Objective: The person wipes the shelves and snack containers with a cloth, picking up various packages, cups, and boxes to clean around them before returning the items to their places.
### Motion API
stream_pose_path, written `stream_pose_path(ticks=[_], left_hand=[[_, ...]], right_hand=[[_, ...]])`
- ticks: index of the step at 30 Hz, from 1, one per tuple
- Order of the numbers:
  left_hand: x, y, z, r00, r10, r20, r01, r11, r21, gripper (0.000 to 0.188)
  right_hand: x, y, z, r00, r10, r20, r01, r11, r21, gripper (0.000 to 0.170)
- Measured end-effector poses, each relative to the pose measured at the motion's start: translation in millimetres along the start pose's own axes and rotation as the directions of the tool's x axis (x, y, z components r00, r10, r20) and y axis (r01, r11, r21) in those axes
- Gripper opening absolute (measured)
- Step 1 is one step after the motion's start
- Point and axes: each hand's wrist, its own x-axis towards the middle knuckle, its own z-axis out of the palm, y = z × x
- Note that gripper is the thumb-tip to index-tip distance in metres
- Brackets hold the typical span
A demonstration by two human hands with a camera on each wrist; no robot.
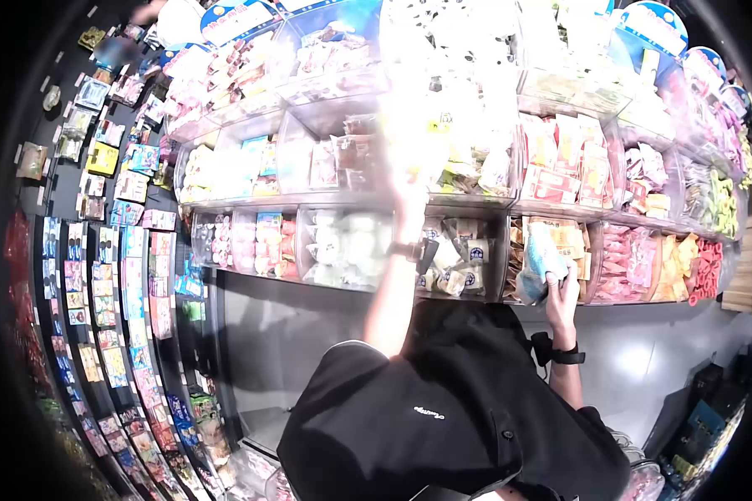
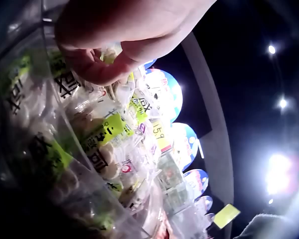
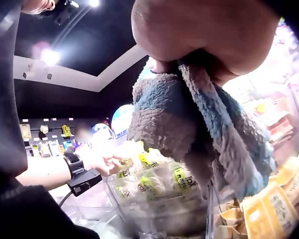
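My right hand (image 1: 562,292) grips a folded fluffy cloth (image 3: 159,109) with blue and greyish-white stripes. In the head view the cloth hangs over the front of a bin of orange packets (image 3: 271,211). My left hand (image 2: 124,35) reaches into a clear bin, its thumb and curled fingers closing at the top of a clear snack packet (image 2: 123,92) with a green label and black print. Strong glare washes out much of this hand in the head view. Similar packets (image 3: 149,184) fill the bin beneath it.
Clear-walled bins of wrapped snacks rise in tiers before me, including red and white packets (image 1: 564,159) and pink packets (image 1: 627,255). Round blue signs (image 2: 184,144) stand along the top. Shelves of small packs (image 1: 104,309) run down the left side.
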Motion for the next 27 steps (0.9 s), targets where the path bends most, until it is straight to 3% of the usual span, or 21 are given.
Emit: stream_pose_path(ticks=[4, 6, 8, 9, 12, 14, 18, 19, 20, 23, 25, 27], left_hand=[[-4.7, -13.0, -2.0, 0.982, 0.106, -0.154, -0.068, 0.970, 0.234, 0.058], [1.6, -27.2, -5.9, 0.945, 0.308, -0.108, -0.266, 0.918, 0.295, 0.052], [6.7, -36.1, -5.2, 0.859, 0.506, -0.080, -0.452, 0.822, 0.347, 0.049], [5.0, -41.6, -6.2, 0.852, 0.518, -0.073, -0.463, 0.811, 0.357, 0.050], [-17.2, -21.8, -3.7, 0.945, 0.310, -0.100, -0.261, 0.905, 0.336, 0.053], [-17.4, -27.0, -10.8, 0.959, 0.280, -0.033, -0.258, 0.920, 0.295, 0.072], [-34.9, -24.6, -17.4, 0.939, 0.344, -0.020, -0.315, 0.879, 0.360, 0.070], [-43.0, -21.1, -20.1, 0.952, 0.303, -0.035, -0.262, 0.872, 0.414, 0.069], [-52.0, -14.3, -21.4, 0.964, 0.261, -0.049, -0.209, 0.860, 0.466, 0.068], [-65.9, -18.3, -33.4, 0.990, 0.138, -0.028, -0.107, 0.868, 0.486, 0.069], [-68.2, -20.9, -29.2, 0.964, 0.265, 0.021, -0.246, 0.858, 0.451, 0.070], [-67.7, -27.2, -24.3, 0.964, 0.264, -0.040, -0.211, 0.844, 0.492, 0.071]], right_hand=[[12.7, 4.7, -8.2, 0.995, -0.095, 0.012, 0.095, 0.994, -0.050, 0.028], [16.5, 15.7, -7.8, 0.989, -0.147, 0.022, 0.148, 0.989, -0.030, 0.027], [22.7, 15.4, -9.8, 0.986, -0.151, 0.072, 0.152, 0.988, -0.008, 0.028], [25.7, 18.5, -10.3, 0.984, -0.146, 0.098, 0.146, 0.989, -0.001, 0.028], [31.8, 11.0, -13.6, 0.975, -0.140, 0.173, 0.130, 0.989, 0.063, 0.029], [34.9, 7.1, -12.1, 0.966, -0.165, 0.199, 0.141, 0.981, 0.131, 0.029], [36.9, 5.5, -9.9, 0.957, -0.153, 0.248, 0.121, 0.983, 0.139, 0.029], [37.4, 7.4, -8.1, 0.954, -0.154, 0.258, 0.118, 0.982, 0.149, 0.029], [38.1, 4.9, -5.0, 0.947, -0.253, 0.199, 0.228, 0.963, 0.143, 0.029], [35.8, 10.4, -3.0, 0.949, -0.216, 0.230, 0.184, 0.971, 0.154, 0.028], [33.3, 11.0, -2.7, 0.948, -0.183, 0.260, 0.148, 0.978, 0.148, 0.028], [32.3, 9.8, 1.0, 0.947, -0.200, 0.252, 0.151, 0.968, 0.201, 0.029]])
